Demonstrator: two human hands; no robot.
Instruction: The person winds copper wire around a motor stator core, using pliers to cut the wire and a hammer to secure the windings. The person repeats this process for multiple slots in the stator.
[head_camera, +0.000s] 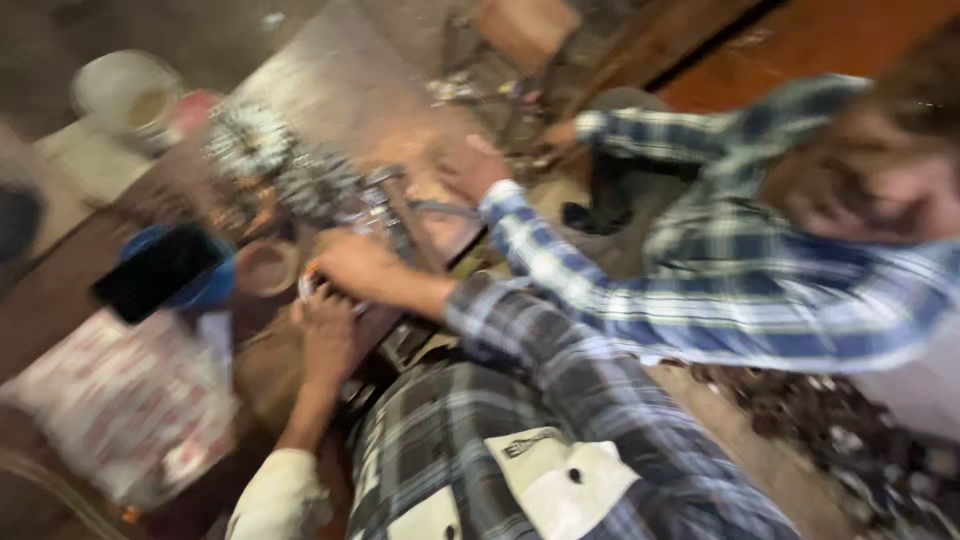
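Cluttered workbench (330, 90): two hands (345, 290) together on one small metal part (312, 287); grip unclear, blurred.

Single head view, tilted, looking down, close over workbench (330, 90).

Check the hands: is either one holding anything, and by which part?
Both hands, left and right, close on a small pale ring-like part at the bench edge, apparently by its rim. Motion blur hides the exact grip.

- Looks like a cluttered workshop.
- Worn wooden workbench (340, 90) strewn with blurred metal parts (300, 175).
- Dusty floor, scrap debris (840, 440) piled beside it, stained white bucket (125, 95) nearby.
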